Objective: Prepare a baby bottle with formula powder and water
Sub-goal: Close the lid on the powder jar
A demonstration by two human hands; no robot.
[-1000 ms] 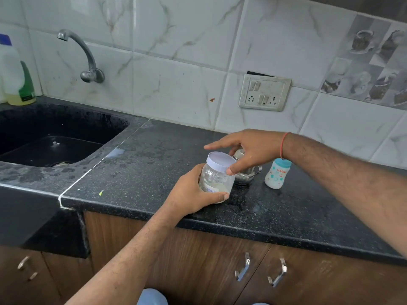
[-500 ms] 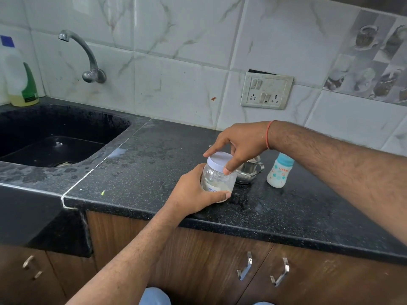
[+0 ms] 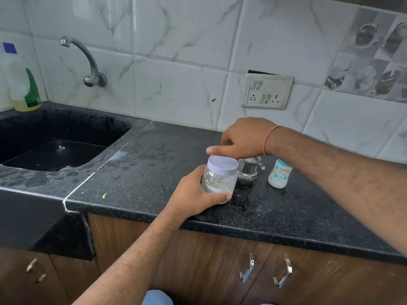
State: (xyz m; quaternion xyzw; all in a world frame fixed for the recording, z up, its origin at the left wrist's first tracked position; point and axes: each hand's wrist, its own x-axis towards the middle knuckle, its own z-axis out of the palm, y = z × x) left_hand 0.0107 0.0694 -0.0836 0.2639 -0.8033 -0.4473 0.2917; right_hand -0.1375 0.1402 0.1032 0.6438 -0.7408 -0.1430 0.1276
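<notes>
The formula jar (image 3: 219, 180) stands upright on the dark surface (image 3: 286, 212) near its front edge, its body wrapped by the left hand (image 3: 193, 194). Its lavender lid (image 3: 222, 165) is still on. The right hand (image 3: 242, 139) hovers directly above the lid, fingers loosely curled, holding nothing, so the lid lies straight below it. The baby bottle (image 3: 279, 174) stands well to the right, beyond a steel cup (image 3: 250, 170).

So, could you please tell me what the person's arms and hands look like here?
Both forearms are bare and hairy, with no sleeves in view. The right hand has a thin red thread bracelet at the wrist; the left hand wears nothing visible.
</notes>
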